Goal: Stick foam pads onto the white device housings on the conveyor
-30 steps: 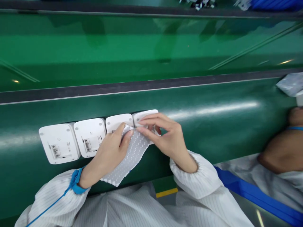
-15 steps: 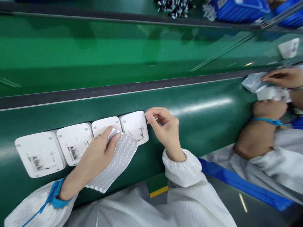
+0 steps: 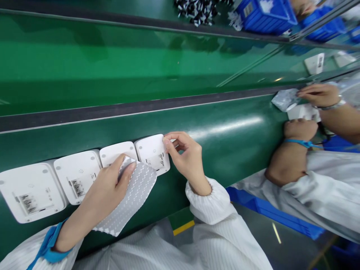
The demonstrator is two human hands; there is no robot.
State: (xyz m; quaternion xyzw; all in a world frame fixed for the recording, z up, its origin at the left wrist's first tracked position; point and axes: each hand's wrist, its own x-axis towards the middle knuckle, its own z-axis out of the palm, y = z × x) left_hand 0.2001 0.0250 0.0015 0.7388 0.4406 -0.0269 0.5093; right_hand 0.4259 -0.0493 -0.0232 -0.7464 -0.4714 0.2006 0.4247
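In my left hand [image 3: 108, 183] is a grey sheet [image 3: 135, 191] with rows of small white marks, pinched at its upper edge between thumb and fingers. The sheet hangs over part of the white square devices [image 3: 81, 170], which lie in a slanting row, battery slots facing up. My right hand [image 3: 187, 155] is at the upper right corner of the rightmost device [image 3: 152, 150]. Its thumb and index finger are closed together at that corner; anything small between them is hidden. Grey round pads show on corners of the other devices.
A dark ledge [image 3: 112, 112] runs behind the green work surface [image 3: 230, 150]. On the shelf above are a pile of small black-and-white parts [image 3: 197, 11] and blue bins [image 3: 266, 17]. At the right, a co-worker's hands [image 3: 300, 129] handle a clear plastic bag [image 3: 285, 99].
The view has shifted, so most things stand further left in the picture. My right fingers have closed in on the device's corner. The left hand still holds the sheet.
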